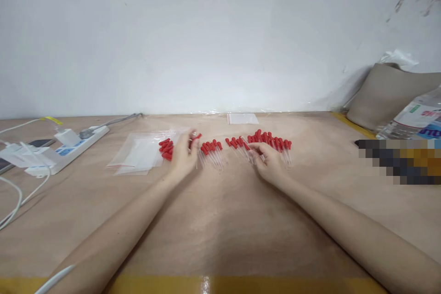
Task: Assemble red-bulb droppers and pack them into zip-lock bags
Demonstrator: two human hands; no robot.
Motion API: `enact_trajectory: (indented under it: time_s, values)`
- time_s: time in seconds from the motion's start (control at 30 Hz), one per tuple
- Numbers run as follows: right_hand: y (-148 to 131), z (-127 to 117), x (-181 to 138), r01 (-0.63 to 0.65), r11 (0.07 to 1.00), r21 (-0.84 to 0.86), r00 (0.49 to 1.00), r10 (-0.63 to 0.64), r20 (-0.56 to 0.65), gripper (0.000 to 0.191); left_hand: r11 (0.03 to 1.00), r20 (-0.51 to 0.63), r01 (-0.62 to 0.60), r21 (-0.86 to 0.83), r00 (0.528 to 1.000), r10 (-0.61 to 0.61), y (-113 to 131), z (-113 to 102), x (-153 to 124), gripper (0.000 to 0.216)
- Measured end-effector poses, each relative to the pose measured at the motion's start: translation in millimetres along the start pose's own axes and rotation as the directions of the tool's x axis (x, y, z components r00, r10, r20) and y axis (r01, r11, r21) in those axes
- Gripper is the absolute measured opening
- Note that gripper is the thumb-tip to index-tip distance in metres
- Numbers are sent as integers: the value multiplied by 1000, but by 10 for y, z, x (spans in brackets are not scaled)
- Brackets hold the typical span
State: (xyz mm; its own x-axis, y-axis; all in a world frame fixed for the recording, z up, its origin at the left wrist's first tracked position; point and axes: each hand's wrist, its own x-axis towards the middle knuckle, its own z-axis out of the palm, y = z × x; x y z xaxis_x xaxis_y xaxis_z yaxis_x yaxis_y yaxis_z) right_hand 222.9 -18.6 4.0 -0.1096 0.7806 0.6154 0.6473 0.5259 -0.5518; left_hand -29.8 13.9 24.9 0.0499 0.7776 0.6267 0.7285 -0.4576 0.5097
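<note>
Looking down at my table [220,220], I find much of it hard to read: the clear glass stems of the red-capped droppers [265,143] nearly vanish against the pale surface, and a blurred block [399,161] hides whatever lies at the far right. A water bottle [418,117] is cut off by the frame edge there, beside a tan pouch [386,94]. My left hand [182,156] is curled, thumb and fingers pinching one dropper [195,138] by its red cap; my palm hides the rest of it. My right hand [267,161] rests on the row of droppers, fingers bent narrow among the stems, though I cannot tell if it grips any. More droppers lie between my hands, and a small bunch [166,149] sits just left of my left hand, on clear bags [138,154]. A power strip [69,149] sits far left.
</note>
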Motion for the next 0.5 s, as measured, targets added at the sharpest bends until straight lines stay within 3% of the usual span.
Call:
enact_trajectory:
  time_s: [0.07, 0.17, 0.5]
  values:
    - [-54, 36, -90, 68, 998, -13, 997, -67, 25, 20, 989, 110, -129, -74, 984, 137, 168, 128, -174, 23]
    - [-108, 73, -189, 134, 989, -67, 986, -126, 110, 19, 962, 217, -205, -180, 946, 243, 282, 241, -366, 19]
    - [-57, 144, -194, 274, 953, -131, 954, -252, 165, 19, 948, 265, -231, -221, 921, 286, 210, 239, -365, 14]
